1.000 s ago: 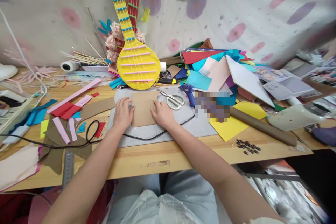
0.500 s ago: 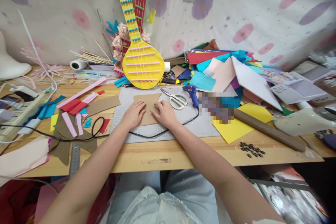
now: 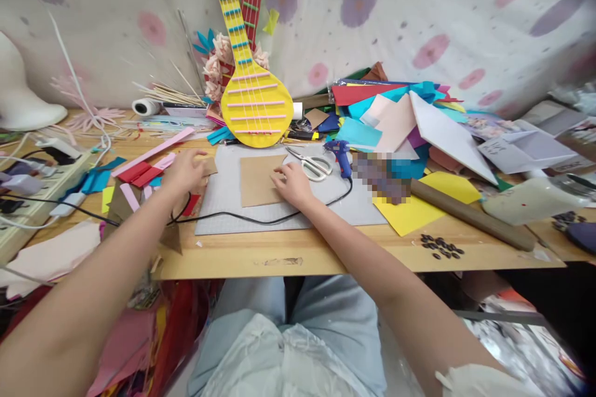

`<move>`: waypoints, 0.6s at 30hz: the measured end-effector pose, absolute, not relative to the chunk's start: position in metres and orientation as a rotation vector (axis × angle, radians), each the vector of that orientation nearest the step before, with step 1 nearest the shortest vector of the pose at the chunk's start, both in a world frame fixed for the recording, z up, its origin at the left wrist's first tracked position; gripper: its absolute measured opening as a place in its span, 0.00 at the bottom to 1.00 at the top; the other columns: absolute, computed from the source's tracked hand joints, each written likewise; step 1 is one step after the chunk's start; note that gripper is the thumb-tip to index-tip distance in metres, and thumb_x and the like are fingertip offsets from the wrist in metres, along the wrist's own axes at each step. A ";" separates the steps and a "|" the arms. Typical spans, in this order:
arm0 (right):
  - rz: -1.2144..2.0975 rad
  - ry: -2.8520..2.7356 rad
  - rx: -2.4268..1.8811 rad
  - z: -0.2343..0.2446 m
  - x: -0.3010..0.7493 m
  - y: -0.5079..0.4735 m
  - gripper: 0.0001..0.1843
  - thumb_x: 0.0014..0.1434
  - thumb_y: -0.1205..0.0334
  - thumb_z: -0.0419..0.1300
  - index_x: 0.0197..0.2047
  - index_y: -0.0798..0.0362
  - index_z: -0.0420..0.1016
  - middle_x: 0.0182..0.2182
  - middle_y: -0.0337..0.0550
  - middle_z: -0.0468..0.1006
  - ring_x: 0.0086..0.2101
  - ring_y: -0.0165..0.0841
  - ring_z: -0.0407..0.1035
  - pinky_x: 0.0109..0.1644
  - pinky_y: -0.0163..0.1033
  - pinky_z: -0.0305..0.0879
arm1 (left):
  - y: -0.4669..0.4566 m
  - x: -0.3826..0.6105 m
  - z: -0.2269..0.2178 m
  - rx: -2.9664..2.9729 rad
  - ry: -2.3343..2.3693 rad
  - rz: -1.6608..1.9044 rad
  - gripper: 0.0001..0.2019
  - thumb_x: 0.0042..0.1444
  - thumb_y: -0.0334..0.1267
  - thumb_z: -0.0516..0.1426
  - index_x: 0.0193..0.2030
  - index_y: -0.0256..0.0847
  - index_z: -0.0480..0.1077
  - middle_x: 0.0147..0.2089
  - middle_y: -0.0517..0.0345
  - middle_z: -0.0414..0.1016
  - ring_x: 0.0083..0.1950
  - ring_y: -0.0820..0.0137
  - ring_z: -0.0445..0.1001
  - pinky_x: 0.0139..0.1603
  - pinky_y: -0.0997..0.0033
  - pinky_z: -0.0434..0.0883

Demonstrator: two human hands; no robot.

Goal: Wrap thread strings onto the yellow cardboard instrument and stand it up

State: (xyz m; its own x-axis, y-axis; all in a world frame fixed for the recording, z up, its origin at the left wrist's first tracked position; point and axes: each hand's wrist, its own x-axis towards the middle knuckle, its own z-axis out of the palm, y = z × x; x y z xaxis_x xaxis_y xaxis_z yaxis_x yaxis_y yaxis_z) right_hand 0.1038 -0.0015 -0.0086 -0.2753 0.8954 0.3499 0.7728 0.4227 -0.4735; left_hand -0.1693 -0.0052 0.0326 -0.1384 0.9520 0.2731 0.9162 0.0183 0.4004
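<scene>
A square piece of brown cardboard [image 3: 259,183] lies flat on the grey cutting mat [image 3: 233,223]. My right hand [image 3: 293,183] rests on its right edge, fingers stretched and holding nothing. Over the scraps on the left hovers my left hand [image 3: 185,175], slightly smeared, its fingertips mostly hidden. Close by it, the end of a brown cardboard strip [image 3: 212,166] shows; whether the hand touches it I cannot tell. Scissors [image 3: 317,167] and a blue glue gun [image 3: 341,156] lie just beyond my right hand. A black cord [image 3: 246,221] crosses the mat in front of the cardboard.
A yellow paper-covered lute-shaped instrument [image 3: 256,110] leans at the back. Coloured sheets [image 3: 358,133] are heaped at the back right. On the right are a brown roll [image 3: 470,214], yellow paper [image 3: 400,217] and dark beads [image 3: 441,247]. A power strip [image 3: 28,211] sits far left.
My left hand has lifted off the cardboard and moved left over the scraps. My right hand stays at the cardboard's right side. The view has shifted slightly.
</scene>
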 end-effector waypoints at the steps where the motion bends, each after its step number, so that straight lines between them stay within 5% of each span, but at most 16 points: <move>1: 0.318 -2.146 -1.352 -0.002 0.093 -0.008 0.15 0.59 0.56 0.56 0.44 0.56 0.74 0.41 0.49 0.73 0.44 0.37 0.66 0.51 0.42 0.59 | -0.006 -0.179 0.039 1.931 2.227 0.791 0.14 0.54 0.32 0.52 0.48 0.36 0.70 0.52 0.50 0.71 0.54 0.64 0.67 0.58 0.59 0.62; 5: 0.376 -2.536 -0.723 0.025 0.029 -0.056 0.22 0.58 0.47 0.55 0.47 0.55 0.72 0.44 0.48 0.74 0.46 0.36 0.65 0.51 0.41 0.59 | -0.008 -0.210 0.061 1.473 2.317 1.049 0.15 0.55 0.30 0.52 0.49 0.35 0.70 0.45 0.55 0.75 0.41 0.73 0.70 0.48 0.67 0.68; 10: 0.070 -2.780 -0.133 0.016 -0.050 -0.129 0.35 0.56 0.42 0.55 0.58 0.59 0.62 0.57 0.53 0.66 0.54 0.40 0.60 0.59 0.46 0.53 | -0.014 -0.238 0.074 1.390 2.299 1.256 0.12 0.53 0.29 0.54 0.45 0.35 0.71 0.43 0.58 0.74 0.37 0.79 0.67 0.44 0.77 0.67; 15: -0.048 -2.753 0.027 -0.015 -0.075 -0.142 0.17 0.64 0.56 0.49 0.46 0.58 0.71 0.49 0.50 0.74 0.48 0.34 0.67 0.56 0.43 0.58 | -0.022 -0.250 0.067 1.378 2.376 1.034 0.13 0.54 0.32 0.53 0.47 0.38 0.71 0.37 0.61 0.74 0.33 0.77 0.67 0.41 0.72 0.69; 18: 0.126 -2.641 0.033 -0.006 -0.059 -0.126 0.16 0.65 0.61 0.45 0.46 0.54 0.72 0.51 0.45 0.74 0.48 0.30 0.68 0.55 0.39 0.61 | -0.025 -0.248 0.060 1.528 2.383 0.922 0.13 0.56 0.36 0.53 0.47 0.39 0.70 0.36 0.61 0.75 0.32 0.76 0.68 0.41 0.70 0.70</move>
